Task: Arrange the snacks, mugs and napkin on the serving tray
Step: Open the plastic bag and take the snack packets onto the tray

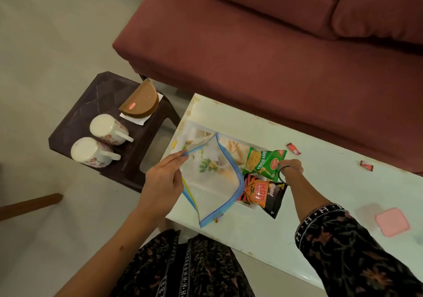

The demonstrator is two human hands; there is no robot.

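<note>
While the pale table (309, 205) carries the serving tray (249, 205), the left hand (163, 182) pinches a clear zip bag (212, 182) above it. Right hand (291, 166) grips the green snack packet (263, 162) beside the orange packet (263, 194); two mugs (100, 140) sit apart on the stool (109, 95).

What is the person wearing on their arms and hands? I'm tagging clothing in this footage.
The left hand and forearm are bare, with no sleeve showing. The right hand has a thin dark bangle at the wrist; a dark floral-patterned sleeve with a pale-dotted border covers the arm above.
</note>
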